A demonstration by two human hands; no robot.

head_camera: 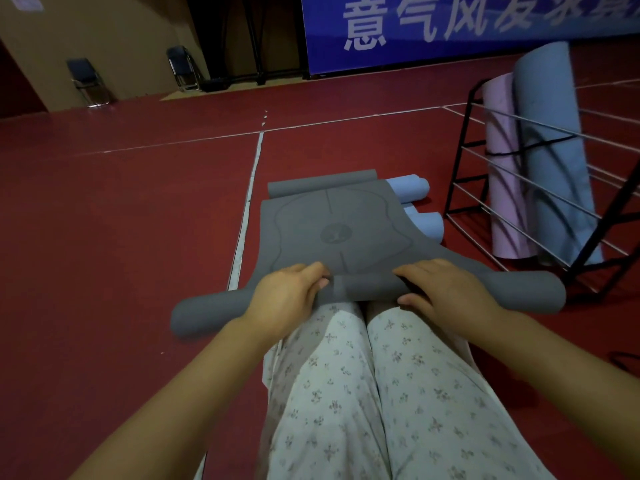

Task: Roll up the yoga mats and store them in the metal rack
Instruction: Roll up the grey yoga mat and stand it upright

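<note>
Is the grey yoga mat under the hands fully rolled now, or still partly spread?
Partly spread. The grey mat has a roll only at its near end under both hands; the rest lies flat.

Dark red sports floor all around me, white court lines crossing it, one running up toward far wall. Blue banner with big pale Chinese characters on back wall, upper right. Two folding chairs, one by tan wall at left, another further right near dark doorway area. Black stand legs left of banner. My floral-print light trousers fill bottom centre. Black cable loop at right edge on floor.
</note>
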